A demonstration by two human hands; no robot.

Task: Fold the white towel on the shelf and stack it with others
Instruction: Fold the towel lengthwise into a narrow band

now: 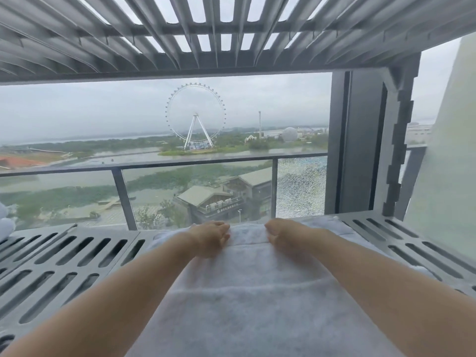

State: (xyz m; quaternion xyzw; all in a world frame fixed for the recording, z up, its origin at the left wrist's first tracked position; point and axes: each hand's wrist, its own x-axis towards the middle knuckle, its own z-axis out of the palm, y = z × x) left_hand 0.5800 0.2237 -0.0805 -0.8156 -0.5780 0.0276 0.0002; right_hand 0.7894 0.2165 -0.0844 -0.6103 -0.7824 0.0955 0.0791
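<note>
Now both arms outstretched, left hand (210, 238) and right hand (279, 234) each pinching white towel (247, 292) fold.

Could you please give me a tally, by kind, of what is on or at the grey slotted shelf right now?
White towel spread on the shelf: 1
Hands on the towel's far fold, left hand and right hand: 2
Pale object at the shelf's left edge, mostly cut off, kind unclear: 1
Total: 4

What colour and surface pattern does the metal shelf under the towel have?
Grey, with rows of elongated slots cut through the metal shelf; clearest in the head view, left of the white terry towel.
</note>
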